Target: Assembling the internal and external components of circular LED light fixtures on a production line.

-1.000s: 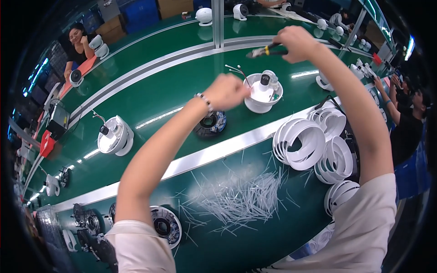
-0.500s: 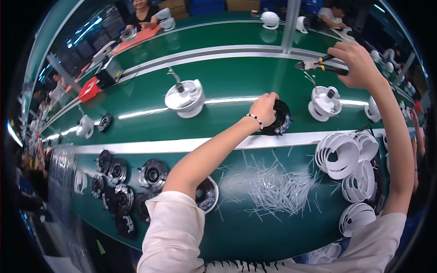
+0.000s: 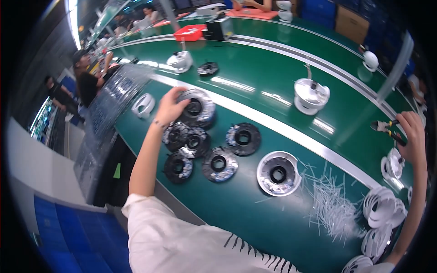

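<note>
My left hand [image 3: 171, 108] is closed on the rim of a round black disc-shaped part [image 3: 203, 109] with a central ring, which it holds at the far end of a group of similar parts. Among these are a black disc [image 3: 220, 164] with small circuit components and another disc [image 3: 244, 139] beside it. Away to the right, above the green belt, my right hand [image 3: 412, 135] grips the wire cutters [image 3: 387, 128], black with yellow on the handles. A white round housing [image 3: 260, 175] with a black ring inside sits on the near table.
Clear thin plastic strips [image 3: 332, 204] lie heaped right of the housing, near white slotted shells [image 3: 380, 207]. White camera-like units [image 3: 311, 96] and a loose black disc [image 3: 208, 69] stand on the belt. A red tray [image 3: 190, 32] is farther back. Several people work around the line.
The view has swung left. My left hand has moved from a black disc over the belt's edge to the group of discs at the left. My right hand still holds the wire cutters.
</note>
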The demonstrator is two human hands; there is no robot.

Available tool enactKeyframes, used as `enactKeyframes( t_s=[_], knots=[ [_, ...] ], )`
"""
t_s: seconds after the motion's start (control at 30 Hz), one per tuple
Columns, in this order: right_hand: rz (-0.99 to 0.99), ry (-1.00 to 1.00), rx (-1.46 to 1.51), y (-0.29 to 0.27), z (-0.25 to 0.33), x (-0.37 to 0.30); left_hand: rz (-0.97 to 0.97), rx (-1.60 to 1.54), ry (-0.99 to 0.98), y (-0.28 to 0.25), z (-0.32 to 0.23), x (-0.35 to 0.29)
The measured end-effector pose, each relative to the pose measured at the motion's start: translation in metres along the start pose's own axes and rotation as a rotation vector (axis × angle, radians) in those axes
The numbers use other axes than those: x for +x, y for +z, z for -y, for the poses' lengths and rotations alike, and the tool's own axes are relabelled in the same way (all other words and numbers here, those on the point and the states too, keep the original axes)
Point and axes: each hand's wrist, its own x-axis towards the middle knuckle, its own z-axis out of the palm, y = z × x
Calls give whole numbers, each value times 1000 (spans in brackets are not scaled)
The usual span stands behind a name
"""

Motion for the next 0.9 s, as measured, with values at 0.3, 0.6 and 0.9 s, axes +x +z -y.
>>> enactKeyframes(
  t_s=[0.3,0.6,0.9],
  knots=[
    [-42,-231,4,19,41,97,-464,84,-623,-149,174,-164],
    [136,-236,-152,77,25,171,-308,332,-331,-123,180,-116],
    [480,-158,-398,142,24,190,-156,255,653,64,-135,29]
  ],
)
